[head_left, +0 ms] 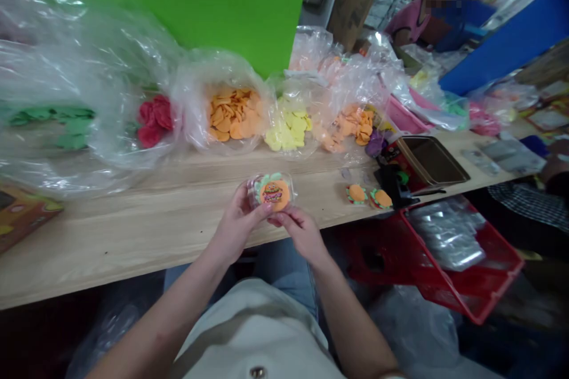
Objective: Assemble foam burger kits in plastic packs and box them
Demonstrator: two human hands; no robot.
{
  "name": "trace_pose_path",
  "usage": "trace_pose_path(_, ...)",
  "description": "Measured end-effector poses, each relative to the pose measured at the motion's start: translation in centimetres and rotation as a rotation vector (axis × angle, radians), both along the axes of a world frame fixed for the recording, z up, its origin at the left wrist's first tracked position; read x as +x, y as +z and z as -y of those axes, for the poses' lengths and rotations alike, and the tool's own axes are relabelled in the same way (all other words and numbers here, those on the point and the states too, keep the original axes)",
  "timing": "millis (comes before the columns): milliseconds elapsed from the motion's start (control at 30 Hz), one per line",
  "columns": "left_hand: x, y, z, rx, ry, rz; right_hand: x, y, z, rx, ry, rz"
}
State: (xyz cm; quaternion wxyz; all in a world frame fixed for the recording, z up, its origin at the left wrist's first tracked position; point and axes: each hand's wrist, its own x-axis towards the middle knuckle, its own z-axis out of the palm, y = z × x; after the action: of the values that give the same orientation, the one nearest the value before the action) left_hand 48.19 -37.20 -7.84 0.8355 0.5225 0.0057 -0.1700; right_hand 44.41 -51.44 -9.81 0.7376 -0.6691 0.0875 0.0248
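Note:
Both my hands hold one small burger-shaped toy [274,192] in a clear wrapper, just above the near edge of the wooden table [146,225]. My left hand [237,226] grips its left side with fingers curled. My right hand [300,231] pinches its lower edge. The toy shows an orange round top with a printed label and green frilled edges. Two similar finished burger toys [368,196] lie on the table to the right.
Clear plastic bags hold foam pieces: green [57,124], red [153,119], orange [233,112], yellow [288,128]. A dark tin [433,160] and a red basket [462,249] of plastic wrappers sit at right. Another person [427,12] sits far back right.

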Motion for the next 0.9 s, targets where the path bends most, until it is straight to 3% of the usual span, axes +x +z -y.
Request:
trace_pose_path(133, 0.6, 1.0, -2.3, 0.168, -0.126, 0.108, 1.3, 0.4, 2.3, -0.033, 0.039, -0.013)
trace_pose_path(233, 0.2, 1.2, -3.2, 0.119, -0.189, 0.068, 2.6, 0.6, 1.5, 0.015, 0.043, 0.026)
trace_pose_path(333, -0.7, 0.3, -3.8, -0.026, 0.019, -0.081, 3.3, 0.3, -0.7, 0.08, -0.07, 0.09)
trace_pose_path(400, -1.3, -0.6, -4.3, -0.033, 0.189, -0.148, 3.2, 0.0, -1.9, 0.092, -0.104, 0.114)
trace_pose_path(467, -1.6, -1.5, -4.9, -0.006, 0.288, -0.162, 2.8, -0.2, -2.8, 0.072, -0.063, 0.112)
trace_pose_path(567, -1.7, -2.3, -5.9, -0.019, 0.369, -0.151, 2.4, -0.1, -3.7, 0.052, 0.068, 0.112)
trace_pose_path(633, -1.7, -2.6, -6.6, -0.035, 0.393, -0.13, 2.4, 0.1, -4.3, 0.018, 0.083, 0.14)
trace_pose_path(700, -1.7, -2.8, -7.5, -0.024, 0.366, -0.074, 2.5, 0.3, -5.0, -0.001, -0.001, 0.174)
trace_pose_path(800, -1.5, -2.5, -9.4, 0.082, 0.208, 0.057, 2.4, 0.9, -6.2, -0.032, -0.088, 0.186)
trace_pose_path(900, -1.3, -1.7, -11.8, 0.261, 0.033, 0.239, 1.5, 2.1, -7.2, -0.259, 0.139, 0.221)
